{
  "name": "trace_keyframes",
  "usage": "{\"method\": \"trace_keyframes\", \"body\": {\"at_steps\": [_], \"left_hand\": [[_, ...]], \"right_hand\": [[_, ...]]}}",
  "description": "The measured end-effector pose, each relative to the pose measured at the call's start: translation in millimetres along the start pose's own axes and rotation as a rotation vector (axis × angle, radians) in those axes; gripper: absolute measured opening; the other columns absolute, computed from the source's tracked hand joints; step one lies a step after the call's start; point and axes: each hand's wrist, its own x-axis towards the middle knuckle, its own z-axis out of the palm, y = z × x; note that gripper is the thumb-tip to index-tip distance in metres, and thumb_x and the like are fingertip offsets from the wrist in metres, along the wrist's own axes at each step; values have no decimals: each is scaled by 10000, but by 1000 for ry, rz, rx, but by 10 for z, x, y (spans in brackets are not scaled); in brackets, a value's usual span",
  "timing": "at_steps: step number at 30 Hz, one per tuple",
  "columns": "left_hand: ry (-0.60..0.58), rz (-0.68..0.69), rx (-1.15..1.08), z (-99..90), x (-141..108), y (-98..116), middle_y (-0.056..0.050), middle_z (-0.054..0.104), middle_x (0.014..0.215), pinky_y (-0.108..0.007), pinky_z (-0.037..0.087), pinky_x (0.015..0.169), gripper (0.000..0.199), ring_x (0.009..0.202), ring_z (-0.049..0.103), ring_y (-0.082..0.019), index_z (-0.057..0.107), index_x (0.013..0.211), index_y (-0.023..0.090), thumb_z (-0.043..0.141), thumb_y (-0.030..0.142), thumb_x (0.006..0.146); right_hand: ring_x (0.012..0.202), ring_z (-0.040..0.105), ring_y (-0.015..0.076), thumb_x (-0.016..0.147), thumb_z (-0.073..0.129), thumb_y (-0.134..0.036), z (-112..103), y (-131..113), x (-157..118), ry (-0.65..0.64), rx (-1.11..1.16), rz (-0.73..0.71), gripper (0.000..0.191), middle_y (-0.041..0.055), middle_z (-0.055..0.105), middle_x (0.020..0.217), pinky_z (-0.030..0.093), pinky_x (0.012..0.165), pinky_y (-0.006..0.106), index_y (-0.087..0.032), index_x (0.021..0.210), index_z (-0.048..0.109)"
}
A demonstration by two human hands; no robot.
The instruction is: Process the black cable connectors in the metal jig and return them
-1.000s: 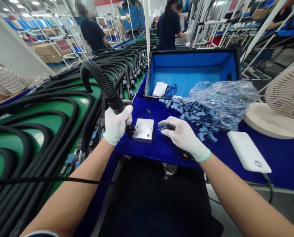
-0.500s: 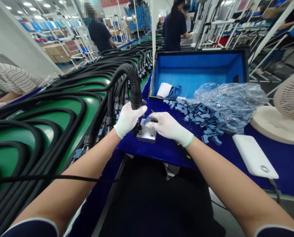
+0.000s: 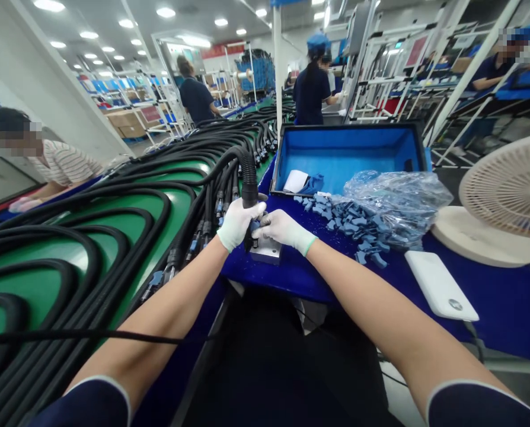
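My left hand, in a white glove, is wrapped round the end of a black corrugated hose, which stands upright above a metal block. Gloved in white too, my right hand pinches a small blue plastic piece against the black fitting at the hose's lower end. The fingers partly cover that piece and the fitting. Right of my right hand lies a heap of similar blue pieces on the blue tabletop.
Black hoses lie in loops over a green conveyor at left. Behind the heap are a clear plastic bag and a blue bin. A white power bank and a beige fan stand at right. Several people work farther off.
My right hand has moved left with the blue piece, from over the metal block to the hose fitting. The left hand keeps its hold. The view has tilted up.
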Motion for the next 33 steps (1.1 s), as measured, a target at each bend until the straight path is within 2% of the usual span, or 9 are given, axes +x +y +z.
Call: {"method": "trace_keyframes", "body": {"at_steps": [4, 7, 10, 13, 17, 20, 24, 29, 33], "left_hand": [[21, -4, 26, -18, -49, 50, 9, 557, 664, -284, 492, 645, 364, 622, 548, -140, 639, 917, 148, 781, 442, 758], [125, 6, 118, -240, -179, 74, -51, 635, 784, -292, 526, 666, 432, 662, 600, -150, 584, 921, 167, 697, 574, 827], [306, -50, 274, -787, -521, 113, -90, 676, 984, -267, 517, 611, 496, 651, 606, -129, 526, 1108, 190, 537, 646, 913], [412, -224, 509, -1538, -1134, 243, -122, 697, 1081, -280, 510, 573, 561, 638, 626, -152, 507, 1254, 174, 569, 602, 896], [332, -504, 825, -2383, -2046, 479, -110, 752, 1136, -348, 556, 860, 500, 945, 719, -271, 683, 1164, 171, 622, 542, 835], [269, -697, 1029, -2722, -2534, 497, -124, 766, 1171, -371, 482, 1048, 422, 1163, 677, -348, 760, 1039, 167, 660, 428, 721], [232, -905, 1233, -2833, -2893, 322, -221, 763, 1130, -467, 488, 1039, 585, 1137, 682, -442, 763, 1094, 94, 658, 313, 562], [169, -849, 1298, -2602, -3072, 203, -164, 694, 1347, -387, 442, 1100, 636, 1279, 624, -355, 697, 1303, 160, 607, 378, 713], [116, -850, 1237, -2470, -3052, 279, -91, 794, 960, -344, 557, 778, 558, 837, 738, -298, 751, 1174, 178, 680, 341, 645]], "right_hand": [[568, 474, 117, 702, 769, -567, 7, -119, -37, 20, -178, 46, 453, -13, 587, 586, 359, 571, 260, -123, 665, 689], [601, 526, 140, 742, 749, -590, 32, -170, -158, 20, -265, -2, 463, 15, 651, 630, 380, 595, 264, -130, 695, 724], [734, 638, 175, 838, 692, -500, 42, -126, -289, 2, -313, -83, 352, 55, 762, 831, 453, 693, 263, -161, 845, 785], [826, 685, 187, 865, 652, -370, 54, -37, -360, -2, -350, -111, 234, 53, 788, 943, 480, 762, 270, -196, 934, 793], [842, 689, 193, 850, 637, -319, 115, 45, -359, 49, -458, -78, 197, 38, 784, 949, 469, 763, 287, -210, 926, 784], [835, 685, 200, 845, 628, -323, 158, 73, -330, 74, -532, -52, 213, 41, 776, 933, 461, 750, 301, -212, 941, 783], [833, 684, 216, 836, 631, -348, 184, 121, -301, 83, -583, -41, 223, 39, 772, 915, 457, 740, 319, -228, 943, 785], [810, 683, 213, 835, 640, -361, 192, 187, -275, 99, -577, -20, 214, 29, 766, 882, 458, 731, 327, -242, 934, 787], [824, 688, 227, 836, 640, -353, 188, 149, -269, 97, -583, 4, 203, 36, 771, 905, 467, 733, 341, -239, 916, 788]]}}
